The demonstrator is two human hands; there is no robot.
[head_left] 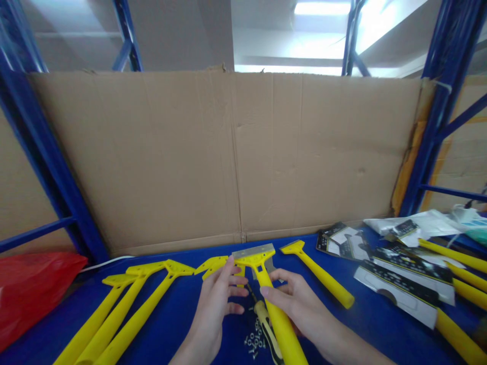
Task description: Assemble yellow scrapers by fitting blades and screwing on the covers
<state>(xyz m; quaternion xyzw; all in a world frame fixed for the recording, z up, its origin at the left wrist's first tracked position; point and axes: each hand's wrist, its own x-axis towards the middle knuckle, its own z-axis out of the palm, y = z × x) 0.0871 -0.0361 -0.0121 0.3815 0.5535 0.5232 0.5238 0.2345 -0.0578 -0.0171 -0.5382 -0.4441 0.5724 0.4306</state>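
A yellow scraper (279,324) with a metal blade across its head lies in my right hand (300,309), whose fingers and thumb close round the upper handle. My left hand (215,304) is at the left of the scraper head, fingers apart, with a fingertip near the blade's left end. Beneath and between the hands are a screwdriver (266,324) with a cream and black handle and several small screws and nuts (254,342). Yellow head pieces (215,263) lie just behind my left hand, partly hidden by it.
Several yellow scraper handles (133,324) lie at the left, beside a red bag (38,289). Another scraper (323,276) rests right of centre. Packaging cards (399,291) and more yellow handles fill the right. Cardboard (239,152) stands behind the blue surface, between blue posts.
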